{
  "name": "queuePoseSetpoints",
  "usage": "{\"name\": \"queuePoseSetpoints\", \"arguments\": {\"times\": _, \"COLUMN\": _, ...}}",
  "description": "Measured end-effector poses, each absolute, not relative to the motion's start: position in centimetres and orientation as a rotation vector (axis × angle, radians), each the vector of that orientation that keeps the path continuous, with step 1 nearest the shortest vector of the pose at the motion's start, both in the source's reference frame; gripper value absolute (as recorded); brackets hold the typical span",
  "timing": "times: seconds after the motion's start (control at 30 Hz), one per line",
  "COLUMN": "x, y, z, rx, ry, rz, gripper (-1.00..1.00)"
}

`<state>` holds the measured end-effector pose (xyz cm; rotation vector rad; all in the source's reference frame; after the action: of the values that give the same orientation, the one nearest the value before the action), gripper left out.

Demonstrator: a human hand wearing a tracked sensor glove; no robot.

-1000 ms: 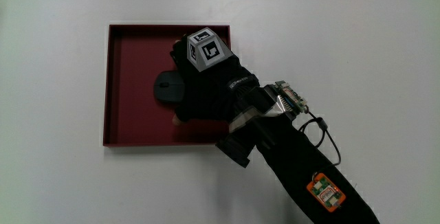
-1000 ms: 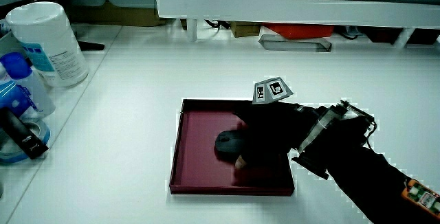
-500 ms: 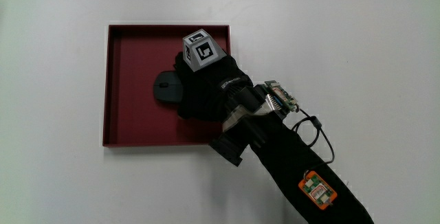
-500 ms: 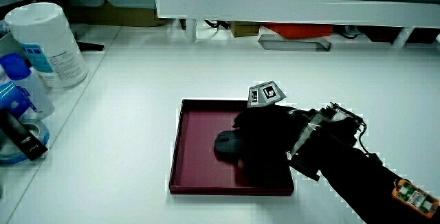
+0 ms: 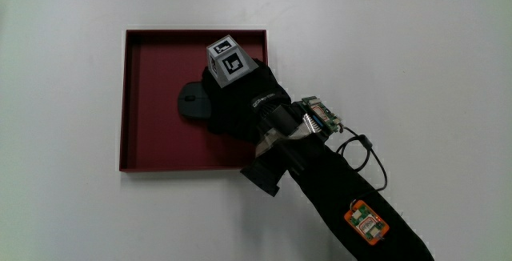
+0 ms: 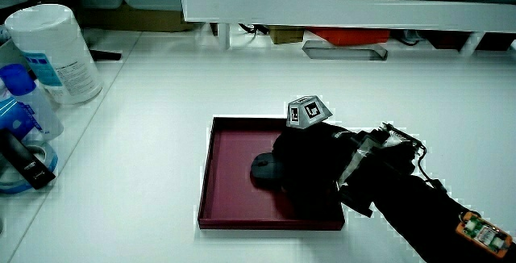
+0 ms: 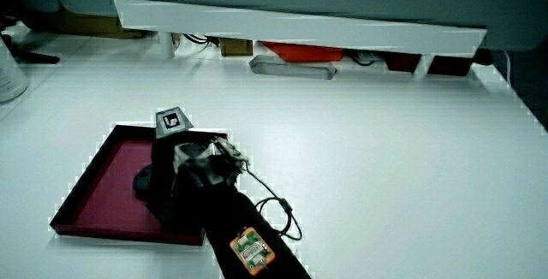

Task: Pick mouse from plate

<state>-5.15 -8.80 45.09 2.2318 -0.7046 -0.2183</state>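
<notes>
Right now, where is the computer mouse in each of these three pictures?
Main view: the mouse lies in the red tray, half under the hand.
Side view: in the tray, poking out beside the hand.
Side view: the same, mostly hidden.
Shared landmark: the red tray.

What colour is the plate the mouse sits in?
Dark red, a square plate with a raised rim, holding the dark grey mouse; clearest in the main view.

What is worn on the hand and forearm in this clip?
A black glove covers the hand, with a grey cube bearing black-and-white patterns on its back. At the wrist sits a small circuit board trailing a thin black looped cable. The black sleeve carries an orange tag.
</notes>
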Motion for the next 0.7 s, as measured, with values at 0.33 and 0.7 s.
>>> {"name": "queuePoseSetpoints", "arguments": {"times": 0.33, "x": -5.2, "y": -8.4, "z": 43.9, "rx": 2.268, "ry": -0.756, "rz": -0.193, "gripper": 1.00}}
{"name": "queuePoseSetpoints", "arguments": {"times": 0.7, "x": -2.1, "y": -8.7, "z": 38.1, "rx": 2.350, "ry": -0.763, "rz": -0.131, "gripper": 1.00}}
